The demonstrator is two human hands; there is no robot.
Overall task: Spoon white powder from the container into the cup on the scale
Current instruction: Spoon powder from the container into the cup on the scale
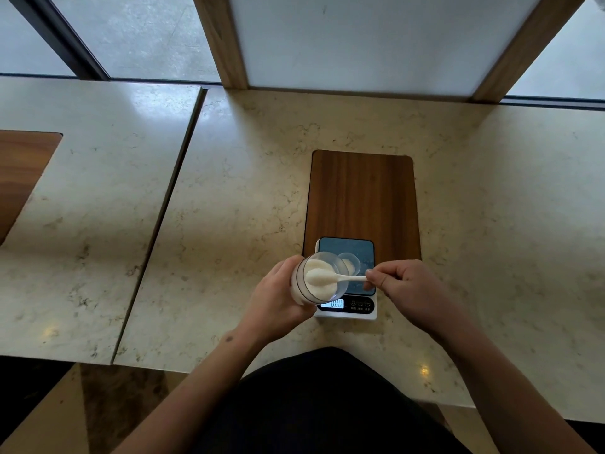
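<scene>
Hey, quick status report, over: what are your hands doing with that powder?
Left hand holding tilted container. Right hand holding spoon, heaped with powder. Cup waiting on scale. Nothing in the way.

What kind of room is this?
Probably a kitchen or café counter by a window: a marble-look countertop, an inset wooden board, and a digital kitchen scale for weighing powder.

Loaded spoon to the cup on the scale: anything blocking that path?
Nothing visible. The right hand holds the spoon, heaped with powder, at the mouth of the tilted container in the left hand. The cup sits just beyond on the scale, its mouth open, partly hidden behind the container's rim.
</scene>
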